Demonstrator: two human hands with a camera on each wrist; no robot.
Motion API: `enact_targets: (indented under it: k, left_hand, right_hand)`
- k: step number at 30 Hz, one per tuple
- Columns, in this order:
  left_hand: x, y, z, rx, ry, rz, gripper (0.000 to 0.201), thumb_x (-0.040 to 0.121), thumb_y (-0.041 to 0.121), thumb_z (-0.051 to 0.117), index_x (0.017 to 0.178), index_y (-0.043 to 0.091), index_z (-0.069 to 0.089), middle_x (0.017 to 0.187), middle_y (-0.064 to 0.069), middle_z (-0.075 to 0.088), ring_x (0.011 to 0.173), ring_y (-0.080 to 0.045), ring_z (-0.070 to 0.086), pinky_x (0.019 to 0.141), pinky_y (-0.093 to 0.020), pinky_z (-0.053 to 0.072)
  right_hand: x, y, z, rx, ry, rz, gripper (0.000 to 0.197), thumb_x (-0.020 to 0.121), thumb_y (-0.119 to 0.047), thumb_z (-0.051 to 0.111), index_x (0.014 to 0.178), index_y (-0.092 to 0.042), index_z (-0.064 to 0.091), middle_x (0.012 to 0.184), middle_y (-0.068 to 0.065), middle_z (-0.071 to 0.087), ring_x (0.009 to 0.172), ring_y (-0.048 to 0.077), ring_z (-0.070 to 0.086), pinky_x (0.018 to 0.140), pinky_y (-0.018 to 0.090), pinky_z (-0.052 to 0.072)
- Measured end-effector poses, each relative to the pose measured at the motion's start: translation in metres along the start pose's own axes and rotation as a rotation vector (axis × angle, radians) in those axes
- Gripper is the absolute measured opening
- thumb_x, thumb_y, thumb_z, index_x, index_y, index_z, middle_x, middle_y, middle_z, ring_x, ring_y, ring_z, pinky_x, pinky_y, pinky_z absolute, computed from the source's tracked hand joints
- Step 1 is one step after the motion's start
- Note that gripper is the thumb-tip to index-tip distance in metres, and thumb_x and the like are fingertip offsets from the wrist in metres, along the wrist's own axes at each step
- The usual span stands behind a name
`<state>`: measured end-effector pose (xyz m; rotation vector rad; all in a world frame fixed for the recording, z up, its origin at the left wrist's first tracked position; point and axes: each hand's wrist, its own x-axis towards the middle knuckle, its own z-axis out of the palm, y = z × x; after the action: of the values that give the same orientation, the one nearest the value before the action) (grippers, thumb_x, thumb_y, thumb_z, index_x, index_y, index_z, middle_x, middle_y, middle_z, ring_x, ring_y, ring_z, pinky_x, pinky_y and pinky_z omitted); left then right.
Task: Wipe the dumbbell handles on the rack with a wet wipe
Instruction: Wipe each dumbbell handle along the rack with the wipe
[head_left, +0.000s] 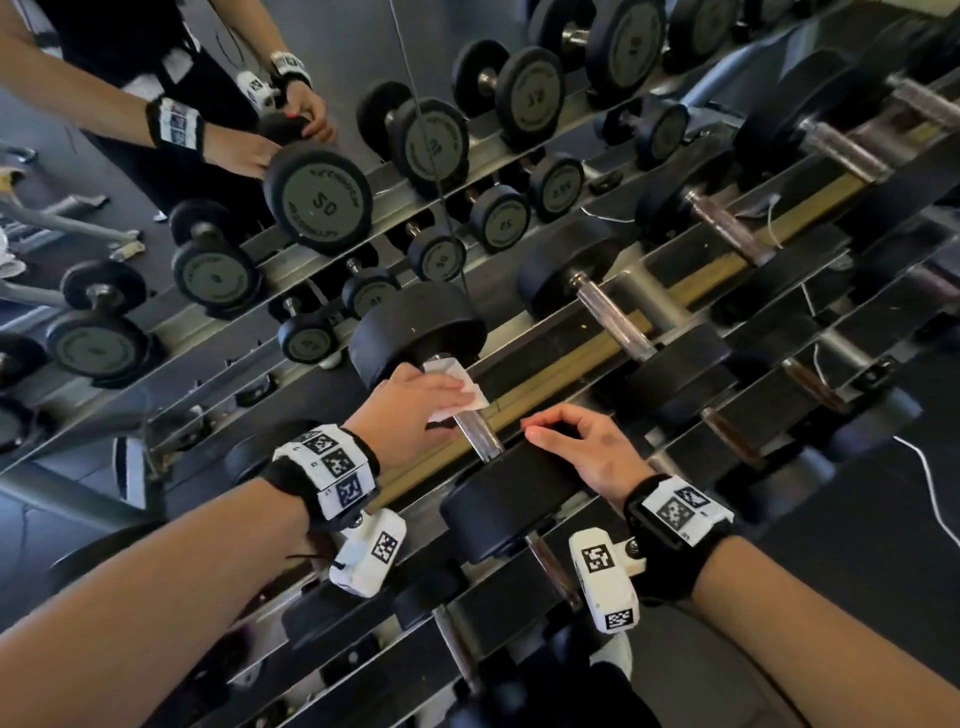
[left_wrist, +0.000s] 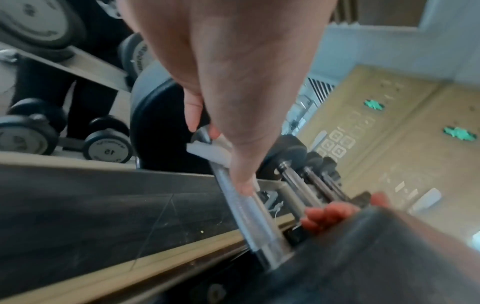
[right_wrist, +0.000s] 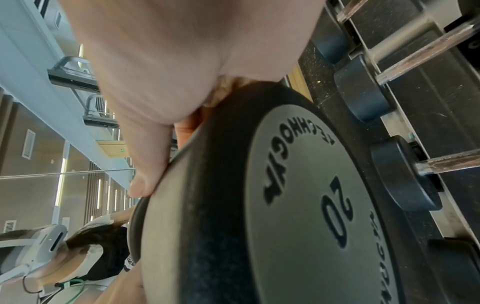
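A black dumbbell marked 20 lies on the top tier of the rack (head_left: 571, 364). My left hand (head_left: 415, 402) wraps a white wet wipe (head_left: 465, 387) around the far part of its chrome handle (head_left: 480, 436), close to the far head (head_left: 415, 327). The left wrist view has the left hand (left_wrist: 246, 92) pinching the wipe (left_wrist: 207, 153) onto the handle (left_wrist: 249, 211). My right hand (head_left: 587, 447) lies on the near head (head_left: 509, 499) with its fingers curled over the top edge. Its fingertips (left_wrist: 328, 214) show there too. The right wrist view has the right hand (right_wrist: 182, 72) on that head (right_wrist: 311, 205).
More dumbbells (head_left: 613, 312) with chrome handles lie in a row to the right on the same tier. Another tier of dumbbells (head_left: 550, 571) sits below and nearer me. A mirror (head_left: 311, 197) behind the rack repeats the dumbbells and my arms. A white cord (head_left: 930, 483) crosses the dark floor.
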<state>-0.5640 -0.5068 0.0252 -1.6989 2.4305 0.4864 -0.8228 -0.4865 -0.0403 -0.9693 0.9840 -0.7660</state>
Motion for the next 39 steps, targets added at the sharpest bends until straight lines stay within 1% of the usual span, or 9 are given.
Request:
enact_targets:
  k: [8, 11, 15, 18, 23, 26, 30, 35, 39]
  left_hand:
    - [0.017, -0.014, 0.004, 0.267, -0.103, 0.246, 0.061, 0.100, 0.030, 0.052, 0.154, 0.033, 0.025, 0.163, 0.012, 0.021, 0.153, -0.017, 0.002, 0.123, -0.043, 0.016]
    - [0.020, -0.009, 0.007, 0.248, -0.159, 0.252, 0.060, 0.101, 0.006, 0.045, 0.155, 0.021, 0.025, 0.163, 0.002, 0.022, 0.153, -0.021, 0.006, 0.124, -0.030, -0.001]
    - [0.002, 0.016, 0.004, 0.172, -0.056, 0.373, 0.064, 0.091, -0.005, 0.047, 0.145, 0.029, 0.040, 0.149, 0.000, 0.040, 0.143, -0.016, 0.033, 0.119, -0.027, 0.025]
    - [-0.006, 0.026, 0.004, 0.240, -0.135, 0.433, 0.066, 0.094, -0.003, 0.044, 0.151, 0.028, 0.033, 0.156, 0.007, 0.028, 0.148, -0.011, 0.019, 0.120, -0.018, 0.006]
    - [0.043, 0.014, -0.017, 0.478, -0.496, 0.075, 0.092, 0.084, -0.010, 0.060, 0.156, 0.019, 0.011, 0.163, -0.004, 0.012, 0.152, -0.019, 0.007, 0.121, -0.029, 0.006]
    - [0.029, 0.012, -0.013, 0.471, -0.367, 0.175, 0.089, 0.084, -0.010, 0.054, 0.156, 0.016, 0.009, 0.163, -0.009, 0.012, 0.151, -0.023, 0.008, 0.124, -0.036, 0.006]
    - [0.004, 0.006, 0.013, 0.074, -0.080, 0.478, 0.061, 0.091, 0.003, 0.057, 0.148, 0.019, 0.041, 0.148, 0.002, 0.042, 0.145, -0.017, 0.029, 0.121, -0.037, 0.022]
    - [0.010, -0.001, 0.012, 0.077, -0.035, 0.523, 0.050, 0.095, 0.027, 0.059, 0.144, 0.024, 0.049, 0.143, 0.002, 0.048, 0.141, -0.017, 0.035, 0.119, -0.040, 0.026]
    - [0.011, -0.004, 0.010, 0.121, -0.025, 0.530, 0.049, 0.097, 0.017, 0.058, 0.144, 0.025, 0.048, 0.146, 0.002, 0.048, 0.143, -0.018, 0.034, 0.121, -0.039, 0.023]
  right_hand:
    - [-0.001, 0.006, 0.003, -0.009, 0.047, -0.061, 0.019, 0.082, -0.034, 0.078, 0.096, -0.022, 0.074, 0.097, 0.003, 0.075, 0.086, 0.016, 0.072, 0.069, 0.023, 0.056]
    - [-0.001, 0.006, 0.003, -0.002, 0.046, -0.077, 0.018, 0.082, -0.034, 0.078, 0.095, -0.023, 0.074, 0.097, 0.003, 0.075, 0.086, 0.014, 0.072, 0.070, 0.023, 0.056]
    - [-0.002, 0.005, 0.004, 0.005, 0.054, -0.090, 0.014, 0.084, -0.028, 0.076, 0.095, -0.019, 0.074, 0.093, 0.001, 0.075, 0.083, 0.009, 0.070, 0.068, 0.020, 0.054]
    - [-0.003, 0.004, 0.004, -0.028, 0.057, -0.100, 0.016, 0.086, -0.027, 0.075, 0.098, -0.016, 0.073, 0.094, 0.001, 0.075, 0.083, 0.008, 0.070, 0.069, 0.018, 0.053]
    - [-0.005, 0.000, 0.006, 0.049, 0.044, -0.063, 0.023, 0.082, -0.029, 0.076, 0.097, -0.013, 0.072, 0.088, 0.005, 0.074, 0.079, 0.016, 0.071, 0.067, 0.025, 0.057]
    - [-0.007, -0.001, 0.007, 0.053, 0.044, -0.062, 0.023, 0.080, -0.031, 0.076, 0.096, -0.015, 0.073, 0.087, 0.005, 0.074, 0.079, 0.018, 0.071, 0.067, 0.027, 0.058]
    - [-0.008, -0.004, 0.008, 0.029, 0.046, -0.078, 0.029, 0.075, -0.039, 0.076, 0.095, -0.017, 0.073, 0.089, 0.005, 0.074, 0.080, 0.017, 0.071, 0.068, 0.026, 0.058]
    - [-0.009, -0.006, 0.008, 0.013, 0.036, -0.080, 0.024, 0.076, -0.041, 0.075, 0.092, -0.024, 0.074, 0.091, 0.004, 0.075, 0.082, 0.017, 0.071, 0.070, 0.027, 0.057]
    - [-0.010, -0.007, 0.008, 0.017, 0.033, -0.079, 0.027, 0.076, -0.041, 0.075, 0.094, -0.021, 0.073, 0.092, 0.004, 0.074, 0.083, 0.017, 0.071, 0.070, 0.027, 0.058]
